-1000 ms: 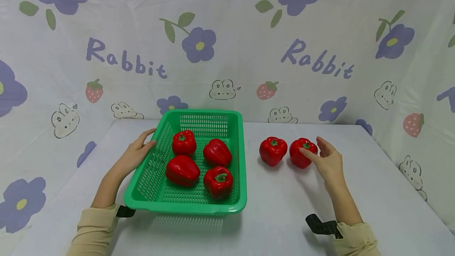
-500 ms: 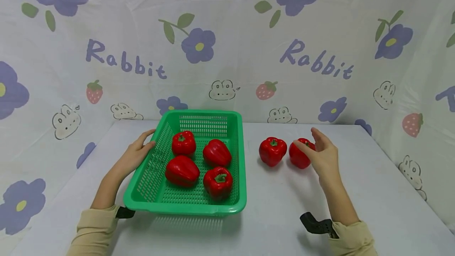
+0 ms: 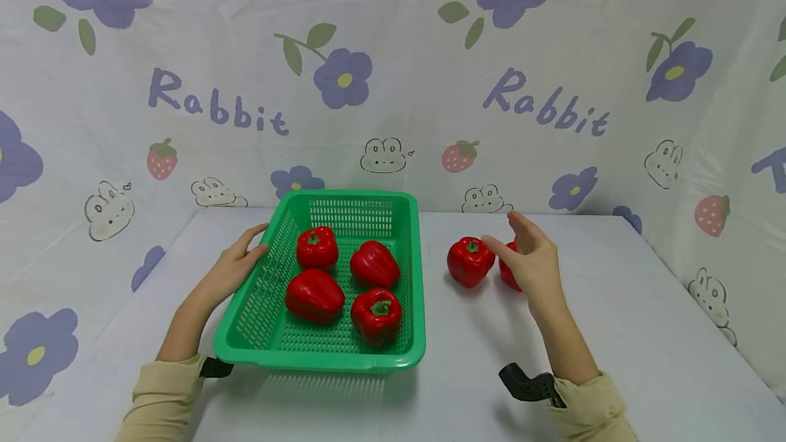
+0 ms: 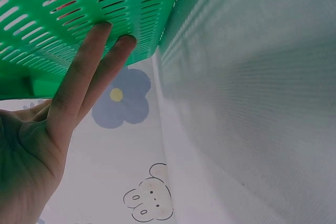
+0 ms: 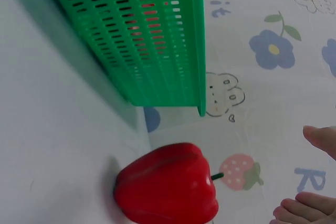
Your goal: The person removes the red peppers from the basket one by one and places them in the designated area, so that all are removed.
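Green basket point(image 3: 319, 359), four red peppers point(image 3: 315, 297) inside — two peppers point(image 3: 470, 262) alongside

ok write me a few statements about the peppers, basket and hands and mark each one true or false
1. The green basket holds four red peppers. True.
2. The left hand touches the basket's side. True.
3. Every pepper is inside the basket. False: two loose peppers are on the table.
4. In the head view, the right hand partly hides one loose pepper. True.
5. The right hand is gripping a pepper. False: it holds nothing.
6. More peppers are on the table than in the basket. False: two against four.
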`<state>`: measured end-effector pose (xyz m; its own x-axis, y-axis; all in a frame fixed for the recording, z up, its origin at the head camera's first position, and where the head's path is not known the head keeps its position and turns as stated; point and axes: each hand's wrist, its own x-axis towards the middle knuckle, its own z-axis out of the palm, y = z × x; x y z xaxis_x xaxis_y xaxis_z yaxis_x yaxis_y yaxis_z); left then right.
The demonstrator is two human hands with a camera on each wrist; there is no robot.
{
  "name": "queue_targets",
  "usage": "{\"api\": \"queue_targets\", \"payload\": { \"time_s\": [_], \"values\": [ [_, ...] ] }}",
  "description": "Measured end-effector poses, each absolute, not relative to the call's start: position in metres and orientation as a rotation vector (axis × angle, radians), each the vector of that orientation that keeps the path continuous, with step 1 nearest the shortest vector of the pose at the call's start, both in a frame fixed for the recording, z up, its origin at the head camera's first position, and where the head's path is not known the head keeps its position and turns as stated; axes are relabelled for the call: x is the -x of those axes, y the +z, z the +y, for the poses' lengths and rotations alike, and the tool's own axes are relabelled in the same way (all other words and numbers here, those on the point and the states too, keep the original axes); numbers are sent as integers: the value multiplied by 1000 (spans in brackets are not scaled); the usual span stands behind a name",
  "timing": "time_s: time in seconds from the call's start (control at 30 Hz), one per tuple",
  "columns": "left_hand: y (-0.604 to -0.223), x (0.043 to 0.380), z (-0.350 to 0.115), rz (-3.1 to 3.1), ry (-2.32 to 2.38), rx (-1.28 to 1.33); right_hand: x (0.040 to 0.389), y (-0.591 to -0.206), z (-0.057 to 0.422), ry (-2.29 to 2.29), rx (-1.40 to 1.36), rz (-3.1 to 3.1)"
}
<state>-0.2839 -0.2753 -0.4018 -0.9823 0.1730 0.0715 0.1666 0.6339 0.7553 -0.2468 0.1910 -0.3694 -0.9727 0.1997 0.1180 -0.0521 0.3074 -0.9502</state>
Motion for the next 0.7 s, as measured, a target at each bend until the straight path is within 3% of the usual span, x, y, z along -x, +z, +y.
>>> {"api": "queue_targets", "payload": {
  "time_s": [0.7],
  "values": [
    [-403, 285, -277, 2833, 1295, -308, 253, -372, 125, 1791, -115, -2438]
  ]
}}
